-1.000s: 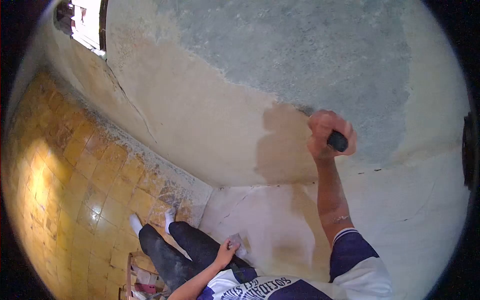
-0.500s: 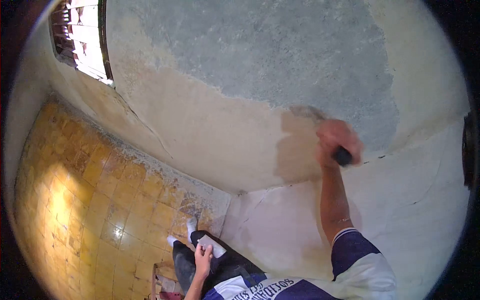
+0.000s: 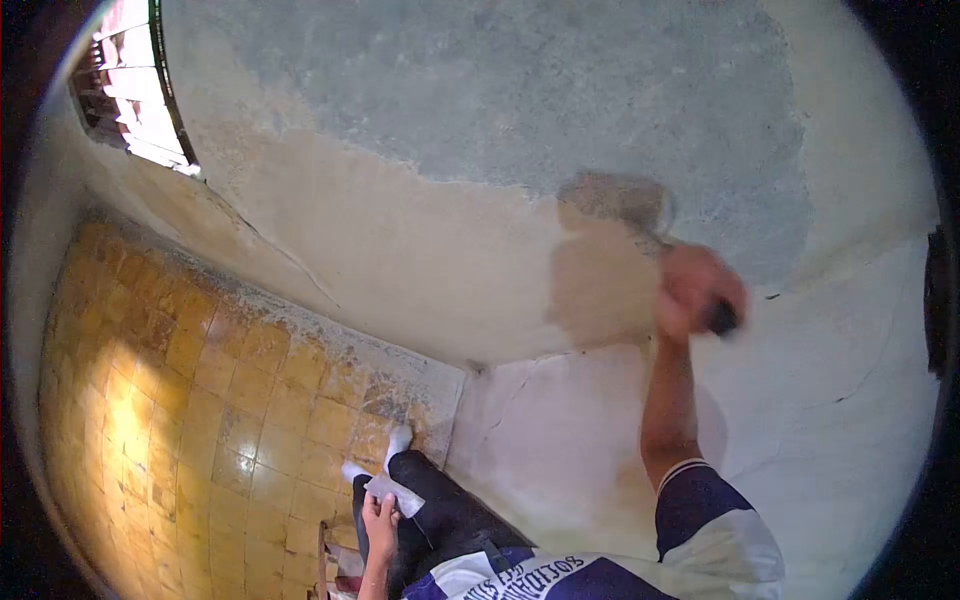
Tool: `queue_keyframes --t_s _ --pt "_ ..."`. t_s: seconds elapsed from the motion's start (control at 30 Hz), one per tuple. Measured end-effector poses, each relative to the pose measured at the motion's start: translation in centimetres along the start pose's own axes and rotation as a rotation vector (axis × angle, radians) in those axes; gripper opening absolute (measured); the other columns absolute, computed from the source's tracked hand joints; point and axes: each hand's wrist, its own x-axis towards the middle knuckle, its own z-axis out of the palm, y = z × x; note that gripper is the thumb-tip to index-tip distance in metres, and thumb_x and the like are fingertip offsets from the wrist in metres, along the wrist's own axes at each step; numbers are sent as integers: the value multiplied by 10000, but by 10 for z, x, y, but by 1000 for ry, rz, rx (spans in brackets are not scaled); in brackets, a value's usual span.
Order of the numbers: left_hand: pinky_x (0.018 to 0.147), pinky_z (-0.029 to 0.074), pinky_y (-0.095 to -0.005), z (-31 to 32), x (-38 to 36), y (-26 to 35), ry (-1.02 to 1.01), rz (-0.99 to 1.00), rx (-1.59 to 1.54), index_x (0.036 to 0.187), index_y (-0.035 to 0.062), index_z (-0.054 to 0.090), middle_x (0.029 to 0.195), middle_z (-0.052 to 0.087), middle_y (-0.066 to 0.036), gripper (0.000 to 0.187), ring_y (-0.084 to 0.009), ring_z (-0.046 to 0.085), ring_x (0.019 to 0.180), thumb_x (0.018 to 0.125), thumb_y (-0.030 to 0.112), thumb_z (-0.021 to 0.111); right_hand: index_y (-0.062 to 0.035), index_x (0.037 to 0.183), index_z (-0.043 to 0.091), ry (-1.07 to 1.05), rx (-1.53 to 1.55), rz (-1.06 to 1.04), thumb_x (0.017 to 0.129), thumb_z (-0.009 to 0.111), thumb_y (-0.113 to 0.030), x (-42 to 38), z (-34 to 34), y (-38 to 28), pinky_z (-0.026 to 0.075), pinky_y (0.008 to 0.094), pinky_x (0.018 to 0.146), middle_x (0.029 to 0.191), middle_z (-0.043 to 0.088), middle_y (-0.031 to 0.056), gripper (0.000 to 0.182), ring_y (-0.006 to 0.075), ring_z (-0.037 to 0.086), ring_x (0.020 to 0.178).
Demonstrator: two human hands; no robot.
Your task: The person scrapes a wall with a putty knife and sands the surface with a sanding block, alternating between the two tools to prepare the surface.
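My right hand (image 3: 700, 290), blurred by motion, is wrapped round the black handle (image 3: 722, 318) of a scraper, raised against the wall (image 3: 420, 260). The scraper's blade (image 3: 635, 205) is smeared but lies over the lower edge of the wall's rough grey patch (image 3: 560, 90), where it meets the beige coating. Low down near my thighs, my left hand (image 3: 380, 522) pinches a flat, pale grey rectangular piece (image 3: 398, 494) between thumb and fingers.
To the right a whitish wall (image 3: 580, 430) meets the patched wall at a corner. Yellow tiles (image 3: 200, 430) cover the floor, with debris along the wall's foot. A barred window (image 3: 140, 85) is at upper left. A reddish item (image 3: 347, 583) sits beside my left forearm.
My right hand has shifted slightly right, and more of the scraper's blade shows over the grey patch. My left hand with the flat piece appears a little further left; the whole view has shifted somewhat.
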Motion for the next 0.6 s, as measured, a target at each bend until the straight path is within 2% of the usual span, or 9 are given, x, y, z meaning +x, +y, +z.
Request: queue_keyframes --t_s 0.1,0.13,0.23,0.27,0.33,0.4,0.5,0.57,0.6 --pt "472 324 -165 14 11 1 -1 15 3 1083 69 499 778 497 53 177 -7 407 581 910 92 533 -94 565 428 165 -58 12 725 518 -80 -8 -4 -3 451 323 520 525 509 43 184 179 489 460" --pt "471 324 -166 16 11 2 2 15 10 1084 70 499 773 494 54 178 -7 404 577 910 92 532 -98 549 420 146 110 167 716 521 -85 -4 -14 -20 449 327 528 530 513 45 195 187 497 470" --pt "463 319 -168 22 23 -2 -14 24 1 1071 72 500 755 482 54 165 -9 393 560 912 98 532 -106 555 449 -160 -500 -52 724 531 -101 -13 -37 -3 426 329 530 533 520 40 188 203 494 475" --pt "459 315 -167 26 26 -4 -14 30 4 1066 73 499 750 478 55 160 -9 389 554 912 100 532 -106 562 462 -91 -442 -140 725 540 -100 -23 -36 11 428 334 544 548 529 40 181 209 498 488" --pt "452 308 -166 37 33 -2 -10 43 11 1057 74 498 740 470 56 151 -8 381 544 913 105 531 -116 604 513 -178 -541 -144 722 570 -110 -30 -40 19 447 359 580 616 562 53 131 232 530 547" --pt "454 304 -165 48 40 -5 -6 42 4 1051 75 496 739 468 56 145 -8 380 542 914 109 531 -137 674 590 -492 -859 24 711 612 -130 -35 -57 3 481 399 626 723 610 80 44 267 584 637" --pt "466 305 -165 55 46 -11 -39 23 -6 1061 76 496 751 476 54 159 -10 386 552 914 121 538 -141 704 610 -183 -525 239 722 598 -160 -52 -49 17 505 369 642 752 626 83 29 268 611 683" --pt "473 309 -167 67 50 -10 -50 22 -13 1067 76 498 760 483 52 167 -12 396 564 913 124 540 -121 675 549 -648 -761 163 678 575 -115 -1 -69 -41 471 357 609 653 584 48 27 240 577 599" --pt "475 311 -169 68 50 -13 -37 26 -6 1067 74 498 763 486 51 168 -14 400 570 913 124 540 -119 664 529 -683 -835 121 681 566 -109 -7 -75 -39 459 352 595 623 571 39 43 232 564 571"
